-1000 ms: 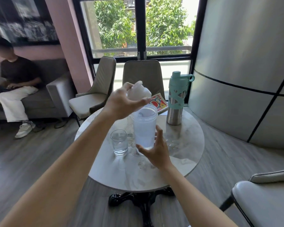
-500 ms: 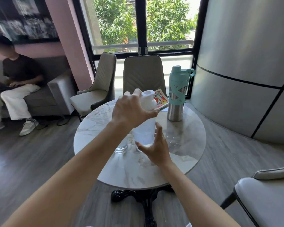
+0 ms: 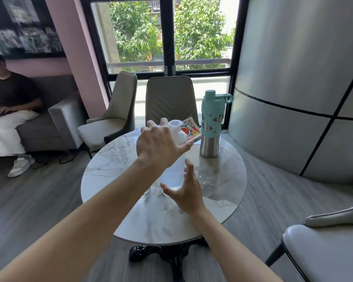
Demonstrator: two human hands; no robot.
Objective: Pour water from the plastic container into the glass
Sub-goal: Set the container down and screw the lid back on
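At the lower right of the frame a grey cushioned seat (image 3: 322, 251) pokes in, well apart from the round marble counter (image 3: 110, 176) at the centre. My two bare forearms reach in from the bottom edge and cover much of the counter's near half.

My right hand (image 3: 186, 191) is open, fingers spread, its thumb and fingertips just beside the lower part of the plastic container (image 3: 172, 174); I cannot tell whether they touch it. The glass (image 3: 149, 193) stands on the counter at the container's left, almost wholly hidden behind my left forearm, so I cannot tell what is in it. Only a clear sliver of its base shows.

The plastic container stands upright near the middle of the counter, translucent white with ribbed walls; its contents are not readable. My left hand (image 3: 160, 146) is wrapped over its white cap (image 3: 176, 131), fingers curled around the top, and blocks the upper body from view.

Farther back, a steel bottle (image 3: 211, 127) with a teal sleeve and a closed teal lid stands at the right side of the counter. A colourful booklet (image 3: 192, 130) lies at the far edge, between the cap and the bottle. Beyond are two beige chairs (image 3: 169, 100), then the window. At the far left a person sits on a grey sofa (image 3: 55, 119).
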